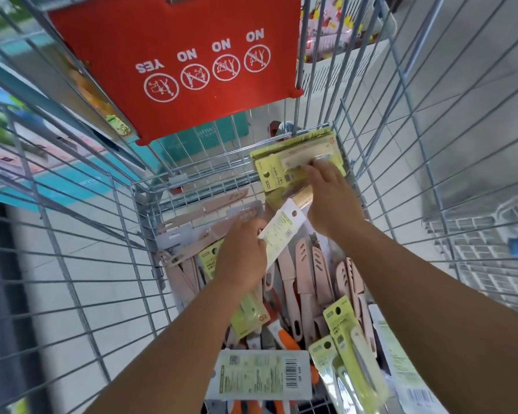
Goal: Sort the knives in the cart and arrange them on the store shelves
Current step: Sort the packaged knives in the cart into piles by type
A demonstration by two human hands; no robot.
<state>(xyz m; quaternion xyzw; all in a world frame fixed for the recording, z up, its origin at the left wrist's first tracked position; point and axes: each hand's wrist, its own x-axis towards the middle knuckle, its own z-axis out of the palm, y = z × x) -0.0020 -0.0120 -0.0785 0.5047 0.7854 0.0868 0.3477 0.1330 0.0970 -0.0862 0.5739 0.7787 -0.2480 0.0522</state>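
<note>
I look down into a wire shopping cart (138,204) full of packaged knives. My left hand (243,252) grips a knife pack with a white back card (281,231), card tilted up to the right. My right hand (329,198) reaches to the far end and lays its fingers on a stack of yellow-green fruit knife packs (281,162) leaning against the cart's front wall. Pink sheathed knives (308,273) lie loose in the middle. More yellow-green packs (350,348) and a white card with a barcode (260,375) lie near me. Orange-handled knives (284,336) show underneath.
The cart's red child-seat flap (177,61) with YES/NO signs stands folded up at the far end. Pale pink knife packs (204,216) lean at the far left of the cart. A white basket (341,64) with goods sits beyond the cart. Tiled floor lies around.
</note>
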